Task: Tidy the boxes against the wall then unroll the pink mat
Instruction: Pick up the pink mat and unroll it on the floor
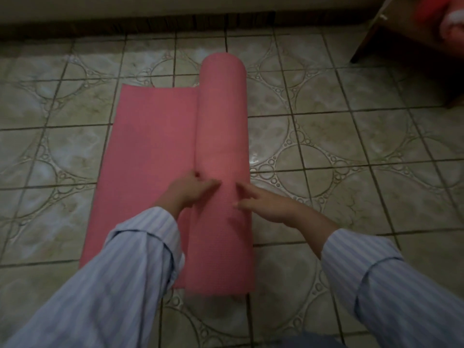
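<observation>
While the pink mat (221,151) lies lengthwise on the tiled floor (351,151), running away from the camera toward the wall (125,6), only part of it is unrolled: a flat sheet spreads to the left of the roll, and the thick rolled part sits along the sheet's right edge. Both hands rest on the near half of the roll. The left hand (187,190) sits at the seam where the roll meets the flat sheet, its fingers (211,183) lying fairly straight and close together across the top of the roll, pointing right. The right hand (266,205) comes in from the right side, fingers spread apart and laid on the roll's upper surface, the tips pointing left toward the other hand; the two hands are near each other but not touching. Neither hand curls round the mat; both press or rest on it with extended fingers. Both arms wear light blue striped sleeves (120,272) with turned-back cuffs. At the top right corner stands a dark wooden piece of furniture (391,36) with something red (437,11) on it, too blurred to identify. A dark skirting strip runs along the foot of the wall.
</observation>
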